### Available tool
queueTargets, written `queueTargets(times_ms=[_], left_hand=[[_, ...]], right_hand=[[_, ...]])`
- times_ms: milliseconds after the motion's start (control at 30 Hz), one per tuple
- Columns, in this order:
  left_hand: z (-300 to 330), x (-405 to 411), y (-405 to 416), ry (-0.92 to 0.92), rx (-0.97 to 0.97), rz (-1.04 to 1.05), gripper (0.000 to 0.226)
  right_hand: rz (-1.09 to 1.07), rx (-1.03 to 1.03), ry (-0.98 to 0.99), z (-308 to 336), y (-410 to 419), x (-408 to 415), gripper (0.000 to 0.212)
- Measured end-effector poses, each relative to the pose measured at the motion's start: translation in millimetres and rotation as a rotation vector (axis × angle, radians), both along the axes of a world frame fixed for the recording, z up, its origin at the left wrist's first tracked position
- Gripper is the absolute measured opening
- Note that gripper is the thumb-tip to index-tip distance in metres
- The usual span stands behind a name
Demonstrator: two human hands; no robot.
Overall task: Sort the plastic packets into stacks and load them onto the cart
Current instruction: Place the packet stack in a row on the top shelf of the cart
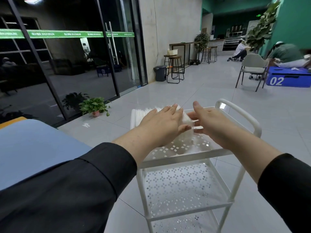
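Packets (pixel 186 119) sit stacked on the cart (pixel 239 115) top shelf. Left hand (pixel 161 125) rests flat on them, fingers straight. Right hand (pixel 210 121) touches their side, fingers relaxed.

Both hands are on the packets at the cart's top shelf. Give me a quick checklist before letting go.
1. Stack of plastic packets over the top shelf of the white cart: ok.
2. Left hand flat on top of the stack: ok.
3. Right hand steadying the stack's right side: ok.
4. Stack fully resting on the shelf: cannot tell, the hands hide its base.
5. Packets squared up: not ok, the near edges look splayed.
6. Free shelf space near the handle: ok.
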State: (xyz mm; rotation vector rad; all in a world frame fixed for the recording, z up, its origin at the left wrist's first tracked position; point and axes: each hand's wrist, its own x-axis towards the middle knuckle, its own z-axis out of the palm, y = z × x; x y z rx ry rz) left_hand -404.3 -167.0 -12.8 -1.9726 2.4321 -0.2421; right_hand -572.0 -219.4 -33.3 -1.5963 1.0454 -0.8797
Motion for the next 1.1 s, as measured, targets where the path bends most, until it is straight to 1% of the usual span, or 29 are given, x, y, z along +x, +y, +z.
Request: queueTargets(times_ms=[133, 233, 367, 500, 633, 767, 967, 1100], left_hand=[[2, -1, 3, 0.024, 0.023, 0.016, 0.088], [4, -2, 6, 0.031, 0.036, 0.02, 0.097], [6, -1, 10, 0.033, 0.034, 0.01, 0.101], [8, -1, 13, 0.038, 0.035, -0.009, 0.1], [7, 3, 16, 0.014, 0.071, -0.014, 0.09], [7, 3, 16, 0.003, 0.074, -0.007, 0.085], [7, 1, 13, 0.002, 0.055, -0.009, 0.093], [8, -2, 13, 0.019, 0.045, -0.012, 0.095]], right_hand=[[0.003, -0.056, 0.073, -1, 0, -2, 0.06], [-0.024, -0.06, 0.043, 1, 1, -4, 0.057], [-0.03, -0.058, 0.037, 4, 3, -7, 0.056], [-0.045, -0.134, 0.142, 4, 9, -3, 0.062], [-0.03, -0.181, 0.174, 4, 14, 3, 0.064], [-0.047, -0.176, 0.156, -2, 7, 0, 0.067], [-0.04, -0.126, 0.055, -2, 7, -5, 0.06], [-0.044, -0.128, 0.065, -1, 7, -9, 0.059]])
